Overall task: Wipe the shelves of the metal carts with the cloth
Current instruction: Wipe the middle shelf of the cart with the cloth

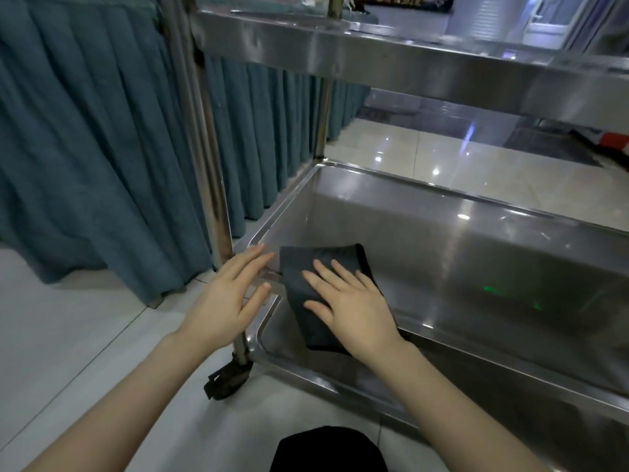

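My right hand (354,308) pressed flat, fingers spread, on the dark cloth (316,291) in the cart's bottom shelf (476,253). My left hand (228,298) hovered spread by the shelf's corner, holding nothing.

Teal pleated skirt (85,148) hangs along left side, hem just above floor, furniture foot (155,301) showing beneath. Pale grey floor tiles (61,335) in foreground; glossy beige tiles (442,172) beyond, dotted with ceiling-light reflections (377,159). Dark mat (544,141) lies farther back, red-and-white object (614,139) at right edge. Bright glazed panel (544,15) in far top right, blurred.
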Demonstrator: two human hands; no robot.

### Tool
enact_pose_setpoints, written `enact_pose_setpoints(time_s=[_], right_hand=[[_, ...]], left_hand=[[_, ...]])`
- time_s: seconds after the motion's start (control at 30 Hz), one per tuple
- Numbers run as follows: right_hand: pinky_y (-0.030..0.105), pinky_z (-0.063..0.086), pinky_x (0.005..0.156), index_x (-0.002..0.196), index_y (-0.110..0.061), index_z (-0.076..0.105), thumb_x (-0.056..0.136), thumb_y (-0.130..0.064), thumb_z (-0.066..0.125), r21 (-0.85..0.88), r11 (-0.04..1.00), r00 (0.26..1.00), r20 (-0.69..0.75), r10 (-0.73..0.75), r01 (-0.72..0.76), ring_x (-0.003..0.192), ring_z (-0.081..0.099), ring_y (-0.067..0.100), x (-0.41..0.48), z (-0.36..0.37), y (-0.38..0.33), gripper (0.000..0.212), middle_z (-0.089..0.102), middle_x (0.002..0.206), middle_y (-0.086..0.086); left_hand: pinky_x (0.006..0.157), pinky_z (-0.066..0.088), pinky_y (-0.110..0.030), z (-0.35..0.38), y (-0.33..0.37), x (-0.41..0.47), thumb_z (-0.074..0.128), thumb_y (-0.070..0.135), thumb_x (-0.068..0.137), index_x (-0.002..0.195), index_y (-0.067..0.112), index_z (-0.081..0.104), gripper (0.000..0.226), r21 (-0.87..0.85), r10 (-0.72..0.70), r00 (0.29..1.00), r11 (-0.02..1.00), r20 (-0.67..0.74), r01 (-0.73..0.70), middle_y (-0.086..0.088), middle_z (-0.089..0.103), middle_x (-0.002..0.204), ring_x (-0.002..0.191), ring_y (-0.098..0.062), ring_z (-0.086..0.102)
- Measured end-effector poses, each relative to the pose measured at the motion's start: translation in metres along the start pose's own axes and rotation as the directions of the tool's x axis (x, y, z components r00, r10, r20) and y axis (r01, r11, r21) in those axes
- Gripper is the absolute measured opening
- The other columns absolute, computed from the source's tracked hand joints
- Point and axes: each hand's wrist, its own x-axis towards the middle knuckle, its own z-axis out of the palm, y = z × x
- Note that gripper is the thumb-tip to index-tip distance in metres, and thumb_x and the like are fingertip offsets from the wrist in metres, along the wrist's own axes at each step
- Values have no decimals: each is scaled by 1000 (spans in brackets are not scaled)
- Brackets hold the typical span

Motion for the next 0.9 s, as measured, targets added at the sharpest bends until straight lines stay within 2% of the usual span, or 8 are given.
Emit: enact_pose_setpoints(time_s=[0.13, 0.23, 0.33, 0.5, 0.67, 0.73, 0.83, 0.9], right_hand=[[41, 38, 110, 140, -30, 53, 94, -52, 52, 2, 999, 996, -74, 54, -54, 137, 44, 20, -63, -14, 52, 51, 43, 150, -7], [38, 36, 107, 137, -26, 57, 92, -51, 41, -48, 993, 993, -58, 101, -104, 133, 48, 23, -92, -23, 72, 53, 49, 146, -6], [40, 36, 110, 141, -31, 51, 95, -52, 42, -23, 994, 994, -30, 102, -103, 139, 40, 19, -67, -20, 48, 52, 41, 150, -10], [39, 8, 120, 153, -42, 18, 100, -57, 26, 56, 998, 993, 114, -27, 20, 150, 2, 9, 39, -2, -22, 56, 5, 161, -19], [36, 2, 121, 154, -40, 13, 97, -60, 13, 179, 981, 972, 201, -118, 82, 149, -5, 4, 72, -5, -35, 60, -3, 160, -22], [31, 1, 120, 152, -44, 13, 89, -69, 6, 177, 984, 982, 180, -54, 21, 148, -5, 1, 50, -7, -12, 69, -2, 158, -25], [27, 4, 119, 149, -46, 12, 86, -67, 13, 154, 975, 975, 181, 130, -158, 148, 0, 1, 9, -12, 42, 66, 1, 156, -27], [30, 8, 120, 149, -45, 13, 88, -63, 20, 110, 946, 941, 186, 282, -305, 149, 2, 3, -16, -15, 84, 64, 3, 157, -24]], left_hand=[[116, 16, -18, 2, 1, -2, 38, 44, 97, 139, 14, 52, 54, 53, 76, 996, 996, -48, -73, -1, 45, 148, 137, -5, 30], [115, 20, -14, 3, -3, -3, 42, 38, 96, 136, 12, 55, 49, -58, 62, 994, 996, -91, -68, -2, 49, 144, 135, -3, 35], [111, 23, -11, 3, -4, -4, 40, 41, 96, 140, 20, 49, 49, -166, 6, 995, 986, -101, -23, 9, 39, 149, 133, 1, 33], [115, 19, -15, -2, -4, -4, 41, 38, 97, 144, 19, 42, 51, -208, 50, 994, 976, -95, -69, 6, 28, 157, 143, -5, 27], [118, 12, -17, -9, 4, 12, 41, 34, 100, 145, 12, 42, 50, -214, 65, 992, 973, -108, -87, -2, 28, 158, 147, -11, 21], [117, 4, -14, -5, 9, 29, 42, 33, 102, 148, 17, 38, 49, -211, 60, 995, 975, -83, -76, 0, 24, 159, 148, -9, 13], [112, -6, -10, 6, 13, 64, 39, 39, 101, 151, 26, 30, 52, -230, -1, 1000, 973, -29, -6, 3, 20, 161, 148, -9, 7], [117, -4, -20, 15, 10, 83, 36, 45, 101, 151, 28, 27, 54, -187, -12, 1000, 982, 24, 16, 2, 22, 160, 148, -11, 6]])
